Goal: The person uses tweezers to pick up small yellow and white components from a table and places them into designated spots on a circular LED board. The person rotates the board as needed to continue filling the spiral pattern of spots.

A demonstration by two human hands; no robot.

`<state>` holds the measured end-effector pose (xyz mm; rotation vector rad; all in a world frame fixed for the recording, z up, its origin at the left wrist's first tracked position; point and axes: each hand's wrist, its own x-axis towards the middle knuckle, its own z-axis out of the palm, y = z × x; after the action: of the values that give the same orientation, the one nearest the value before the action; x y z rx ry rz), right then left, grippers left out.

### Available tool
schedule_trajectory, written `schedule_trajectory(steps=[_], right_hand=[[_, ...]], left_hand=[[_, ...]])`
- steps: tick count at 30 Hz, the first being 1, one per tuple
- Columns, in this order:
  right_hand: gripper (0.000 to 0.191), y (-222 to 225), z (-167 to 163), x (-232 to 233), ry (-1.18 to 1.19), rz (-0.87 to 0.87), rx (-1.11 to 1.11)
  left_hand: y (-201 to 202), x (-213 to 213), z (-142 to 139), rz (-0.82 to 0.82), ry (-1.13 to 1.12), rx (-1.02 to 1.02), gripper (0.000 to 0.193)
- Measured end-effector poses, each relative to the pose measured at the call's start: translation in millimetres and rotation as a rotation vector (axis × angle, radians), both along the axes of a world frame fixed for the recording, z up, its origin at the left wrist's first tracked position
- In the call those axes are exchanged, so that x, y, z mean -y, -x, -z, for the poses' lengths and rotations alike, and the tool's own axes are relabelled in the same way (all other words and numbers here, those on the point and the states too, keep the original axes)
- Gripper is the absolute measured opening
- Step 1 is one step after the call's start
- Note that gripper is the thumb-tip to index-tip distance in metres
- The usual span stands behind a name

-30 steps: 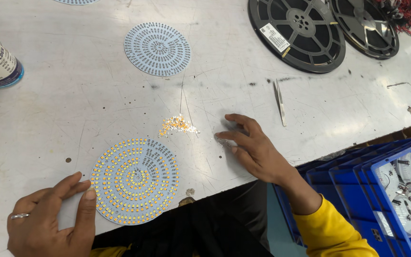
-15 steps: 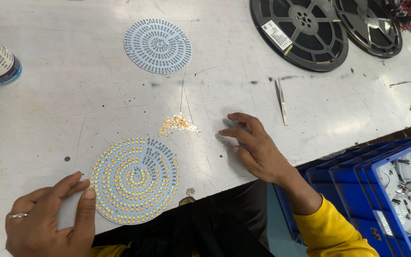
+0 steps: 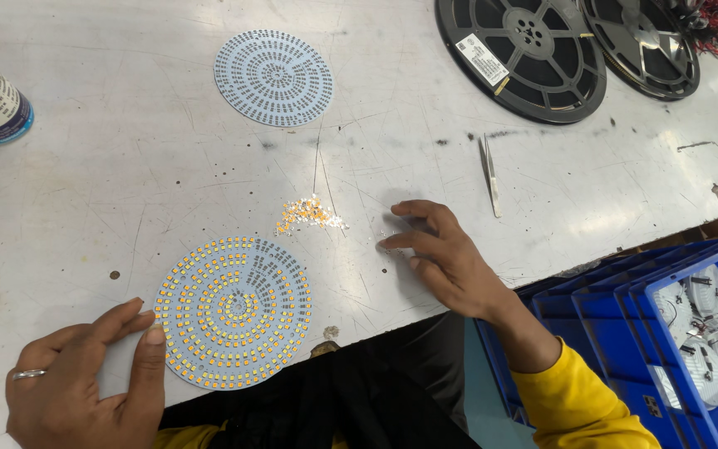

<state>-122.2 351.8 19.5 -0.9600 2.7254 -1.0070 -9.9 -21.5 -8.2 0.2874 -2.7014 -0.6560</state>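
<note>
Right hand half-curled pinching tiny chips, left hand spread steadying round board, blue bins holding lamp parts

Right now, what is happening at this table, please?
A person sits at a scratched grey table. The left hand rests at the edge of a round board mostly filled with small yellow parts. The right hand has its fingertips on the table, by a few loose parts, near a small pile of parts. A second, unfilled round board, tweezers and two black reels lie farther away.
</note>
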Motion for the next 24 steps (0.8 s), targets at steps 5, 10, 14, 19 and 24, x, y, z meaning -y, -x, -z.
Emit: schedule_trajectory(steps=[5,10,14,19,24], right_hand=[[0.048,0,0,0,0.046,0.069,0.114],[0.047,-1,-1,0,-0.031,0.028,-0.022],[0.046,-2,-3,2,-0.060,0.031,-0.023],[0.053,-1,-4,4,-0.031,0.050,0.025],[0.053,0,-4,4,-0.026,0.016,-0.016]], left_hand=[[-2,1,3,0.013,-0.034,-0.033,0.024],[-4,5,11,0.038,-0.065,-0.075,0.020],[-5,3,14,0.017,0.000,-0.097,0.020],[-5,4,15,0.012,0.016,-0.094,0.020],[-6,5,18,0.011,-0.001,-0.106,0.020]])
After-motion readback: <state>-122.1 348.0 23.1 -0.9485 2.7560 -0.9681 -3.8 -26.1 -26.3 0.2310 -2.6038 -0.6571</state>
